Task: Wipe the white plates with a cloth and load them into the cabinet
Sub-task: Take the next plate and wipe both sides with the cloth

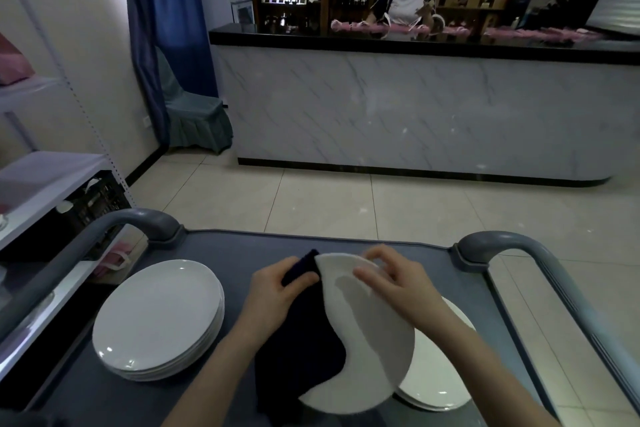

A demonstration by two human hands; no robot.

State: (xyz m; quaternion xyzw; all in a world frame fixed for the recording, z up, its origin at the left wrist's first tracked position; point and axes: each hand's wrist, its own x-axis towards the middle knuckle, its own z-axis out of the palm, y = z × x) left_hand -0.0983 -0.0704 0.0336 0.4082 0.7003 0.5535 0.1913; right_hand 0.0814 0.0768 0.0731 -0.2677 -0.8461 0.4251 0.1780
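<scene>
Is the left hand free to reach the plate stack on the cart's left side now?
Likely yes to reach the stack: nothing lies between. But the left hand grips the cloth on the held plate, so it isn't empty.

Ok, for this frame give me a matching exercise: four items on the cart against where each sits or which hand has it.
Things:
1. dark cloth
2. tilted plate
3. taller plate stack
4. lower plate stack

Places:
A. partly under the tilted plate, right side of the cart
B. rim pinched by the right hand
C. left side of the cart, untouched
D. gripped by the left hand, draped over a plate

Pairs: 1-D, 2-B, 3-C, 4-A
</scene>
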